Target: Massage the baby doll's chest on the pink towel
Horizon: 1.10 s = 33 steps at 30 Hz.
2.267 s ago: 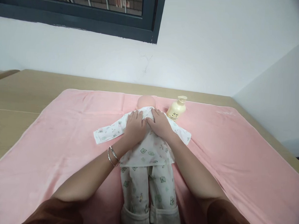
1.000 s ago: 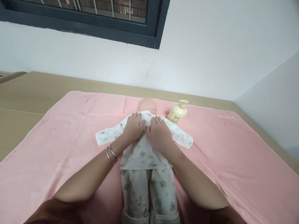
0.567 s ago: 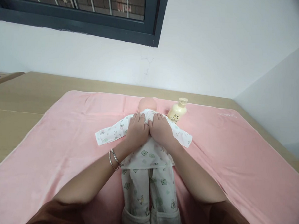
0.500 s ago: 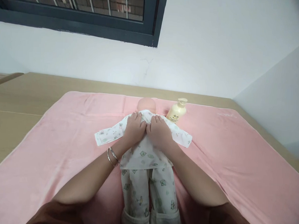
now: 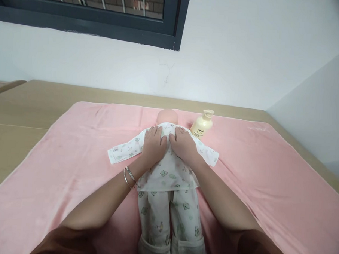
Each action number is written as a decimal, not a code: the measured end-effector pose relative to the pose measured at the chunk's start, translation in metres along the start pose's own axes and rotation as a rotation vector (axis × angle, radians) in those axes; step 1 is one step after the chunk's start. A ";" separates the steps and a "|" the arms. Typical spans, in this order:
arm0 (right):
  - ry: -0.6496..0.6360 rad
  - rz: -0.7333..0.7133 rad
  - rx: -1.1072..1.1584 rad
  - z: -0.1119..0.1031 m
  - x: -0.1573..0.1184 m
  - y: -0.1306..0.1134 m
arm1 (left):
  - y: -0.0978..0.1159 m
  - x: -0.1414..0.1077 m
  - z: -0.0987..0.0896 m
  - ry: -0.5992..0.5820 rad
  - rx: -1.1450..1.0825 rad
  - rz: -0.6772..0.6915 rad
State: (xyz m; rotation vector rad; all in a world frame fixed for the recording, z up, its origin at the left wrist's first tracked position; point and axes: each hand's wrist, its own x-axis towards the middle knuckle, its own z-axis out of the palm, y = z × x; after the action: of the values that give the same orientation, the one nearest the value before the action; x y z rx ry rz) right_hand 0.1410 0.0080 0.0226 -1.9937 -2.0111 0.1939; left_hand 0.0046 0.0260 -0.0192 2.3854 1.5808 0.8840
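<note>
A doll lies on the pink cloth, its bald head (image 5: 167,116) towards the wall. It wears a white printed top (image 5: 167,175) with both sleeves spread to the sides, and matching trousers (image 5: 156,216) with turned-up cuffs. My left hand (image 5: 154,144) lies flat on the left upper part of the top, a silver bangle pair at its wrist. On the right upper part rests my right hand (image 5: 184,144), palm down with fingers extended. Neither hand grips anything visible. The doll's face does not show.
A pale yellow pump bottle (image 5: 202,124) stands just right of the doll's head. The pink cloth (image 5: 268,168) covers much of the wooden table (image 5: 24,109). Behind are a white wall and a dark-framed window (image 5: 173,30).
My hands have moved slightly apart on the top, and the fingers have straightened and flattened. More of the top's middle shows between them. The view has shifted slightly.
</note>
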 end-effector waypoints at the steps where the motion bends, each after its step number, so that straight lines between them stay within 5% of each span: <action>1: 0.008 0.001 -0.006 0.000 -0.001 -0.001 | 0.000 0.000 0.000 0.002 -0.002 0.000; 12: 0.063 -0.015 -0.022 0.005 -0.002 0.000 | -0.004 0.000 0.002 0.019 0.009 0.061; 21: -0.151 -0.058 0.026 -0.009 0.003 0.011 | 0.001 -0.001 -0.002 0.002 0.017 0.002; 33: -0.214 -0.174 0.039 -0.024 0.003 0.023 | 0.019 -0.011 -0.006 0.020 0.063 -0.023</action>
State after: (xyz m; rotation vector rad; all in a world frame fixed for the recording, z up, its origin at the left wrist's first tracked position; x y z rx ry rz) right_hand 0.1699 0.0091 0.0385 -1.8293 -2.2801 0.4197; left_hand 0.0135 0.0070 -0.0100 2.4030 1.6641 0.8692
